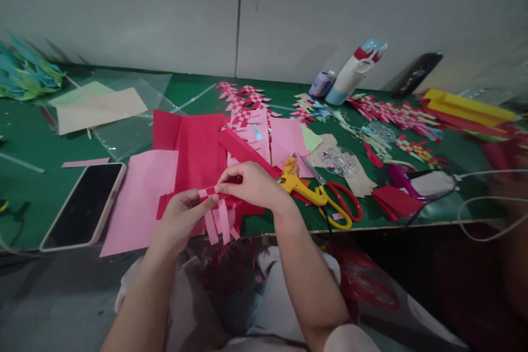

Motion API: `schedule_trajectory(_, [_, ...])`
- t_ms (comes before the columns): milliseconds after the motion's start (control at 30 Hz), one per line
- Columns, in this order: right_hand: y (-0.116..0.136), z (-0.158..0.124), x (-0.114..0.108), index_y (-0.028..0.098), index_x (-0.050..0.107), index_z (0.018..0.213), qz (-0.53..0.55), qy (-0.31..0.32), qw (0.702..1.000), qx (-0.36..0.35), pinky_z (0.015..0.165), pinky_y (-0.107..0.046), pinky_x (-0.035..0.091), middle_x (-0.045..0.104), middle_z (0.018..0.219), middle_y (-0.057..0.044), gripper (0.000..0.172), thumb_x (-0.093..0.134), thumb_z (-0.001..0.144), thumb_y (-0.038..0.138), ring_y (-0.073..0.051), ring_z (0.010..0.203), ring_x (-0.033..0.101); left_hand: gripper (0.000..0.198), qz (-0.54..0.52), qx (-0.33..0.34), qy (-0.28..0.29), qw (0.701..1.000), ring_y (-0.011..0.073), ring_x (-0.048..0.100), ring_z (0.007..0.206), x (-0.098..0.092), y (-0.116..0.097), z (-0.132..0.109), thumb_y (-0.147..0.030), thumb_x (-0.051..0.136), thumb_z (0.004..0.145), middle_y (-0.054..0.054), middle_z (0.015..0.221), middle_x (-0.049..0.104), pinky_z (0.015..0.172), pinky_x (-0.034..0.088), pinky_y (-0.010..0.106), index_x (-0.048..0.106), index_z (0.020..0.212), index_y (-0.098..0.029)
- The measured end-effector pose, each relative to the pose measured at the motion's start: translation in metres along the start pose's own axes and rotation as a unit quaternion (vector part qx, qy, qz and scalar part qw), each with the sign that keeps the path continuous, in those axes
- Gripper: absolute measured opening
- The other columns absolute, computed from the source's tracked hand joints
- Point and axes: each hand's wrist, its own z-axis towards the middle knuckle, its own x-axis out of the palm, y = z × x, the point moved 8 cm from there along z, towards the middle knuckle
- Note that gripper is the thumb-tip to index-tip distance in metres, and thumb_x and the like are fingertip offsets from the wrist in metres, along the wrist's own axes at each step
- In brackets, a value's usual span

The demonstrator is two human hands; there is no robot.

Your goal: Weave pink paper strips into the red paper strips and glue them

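Note:
Between my hands is a small woven piece of pink and red paper strips (209, 192), held above the table's front edge. My left hand (181, 214) pinches its left side between thumb and finger. My right hand (251, 184) grips its right end with bent fingertips, which partly hide the strips. Loose pink strips (223, 221) hang below the woven part. Behind my hands lie a creased red paper sheet (200, 146) and a pink paper sheet (142, 192). A folded red strip (247, 149) reaches toward my right wrist.
A phone (84, 206) lies at the left. Right of my hands are a yellow glue gun (299, 186) and scissors (344, 206). Woven checkered pieces (243, 102) lie at the back. A can (322, 84) and a white bottle (348, 77) stand by the wall.

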Motion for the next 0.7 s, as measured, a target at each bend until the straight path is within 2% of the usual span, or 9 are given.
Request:
schedule_trajectory(67, [0.011,-0.002,-0.007,0.020,0.069,0.087,-0.043,-0.065,0.996,-0.036,0.083,-0.030,0.043,0.068,0.091,-0.003,0.012,0.062,0.083,0.029,-0.016,0.090,0.060,0.030,-0.034,0.002,-0.037,0.999,0.0088,0.056,0.058,-0.005,-0.002,0.000,-0.035,0.084,0.055,-0.001,0.061,0.065,0.056,0.045,0.018,0.071,0.072,-0.014])
schedule_trajectory(133, [0.021,-0.009,-0.023,0.020,0.067,0.094,-0.086,-0.188,0.977,-0.054,0.094,-0.034,0.040,0.065,0.102,-0.006,0.015,0.062,0.084,0.028,-0.019,0.103,0.056,0.031,-0.080,0.009,-0.090,0.993,0.0052,0.049,0.048,-0.014,-0.004,-0.001,-0.035,0.086,0.052,-0.003,0.054,0.061,0.047,0.039,0.015,0.070,0.068,-0.014])
schedule_trajectory(200, [0.025,-0.019,-0.033,0.019,0.064,0.092,-0.089,-0.283,0.954,-0.052,0.094,-0.035,0.040,0.063,0.100,-0.007,0.011,0.061,0.084,0.027,-0.019,0.102,0.054,0.032,-0.136,0.029,-0.137,0.981,0.0030,0.044,0.044,-0.022,-0.008,-0.003,-0.034,0.087,0.048,-0.005,0.049,0.056,0.041,0.033,0.013,0.067,0.063,-0.013])
schedule_trajectory(233, [0.025,-0.021,-0.032,0.019,0.063,0.087,-0.076,-0.294,0.952,-0.049,0.091,-0.034,0.042,0.062,0.094,-0.006,0.008,0.061,0.084,0.026,-0.019,0.097,0.055,0.033,-0.160,0.041,-0.154,0.974,0.0024,0.042,0.042,-0.025,-0.009,-0.004,-0.033,0.088,0.047,-0.005,0.048,0.053,0.039,0.031,0.013,0.065,0.059,-0.013])
schedule_trajectory(300, [0.024,-0.021,-0.021,0.020,0.062,0.079,-0.042,-0.251,0.966,-0.049,0.084,-0.032,0.044,0.060,0.085,-0.003,0.009,0.064,0.082,0.027,-0.018,0.090,0.055,0.035,-0.192,0.060,-0.173,0.964,0.0022,0.040,0.041,-0.029,-0.011,-0.005,-0.032,0.088,0.046,-0.006,0.045,0.049,0.038,0.031,0.013,0.060,0.053,-0.013])
schedule_trajectory(400, [0.020,-0.018,-0.003,0.020,0.065,0.078,-0.010,-0.191,0.981,-0.032,0.082,-0.031,0.044,0.060,0.086,-0.002,0.013,0.066,0.081,0.032,-0.017,0.090,0.056,0.035,-0.213,0.071,-0.188,0.956,0.0024,0.040,0.041,-0.032,-0.010,-0.006,-0.031,0.087,0.049,-0.007,0.043,0.044,0.042,0.036,0.013,0.057,0.052,-0.014])
schedule_trajectory(600, [0.008,-0.013,0.017,0.020,0.068,0.079,0.038,-0.145,0.988,0.035,0.069,-0.027,0.044,0.062,0.087,-0.002,0.020,0.075,0.071,0.038,-0.016,0.082,0.057,0.037,-0.222,0.078,-0.204,0.950,0.0007,0.033,0.039,-0.034,-0.005,-0.008,-0.031,0.086,0.053,-0.008,0.042,0.040,0.038,0.029,0.012,0.054,0.051,-0.013])
schedule_trajectory(700, [0.004,-0.011,0.020,0.019,0.067,0.073,0.077,-0.153,0.984,0.056,0.067,-0.026,0.046,0.065,0.082,-0.002,0.017,0.073,0.072,0.034,-0.015,0.078,0.059,0.037,-0.214,0.080,-0.202,0.952,0.0009,0.034,0.039,-0.031,-0.006,-0.011,-0.031,0.086,0.053,-0.008,0.041,0.040,0.037,0.027,0.011,0.054,0.051,-0.013])
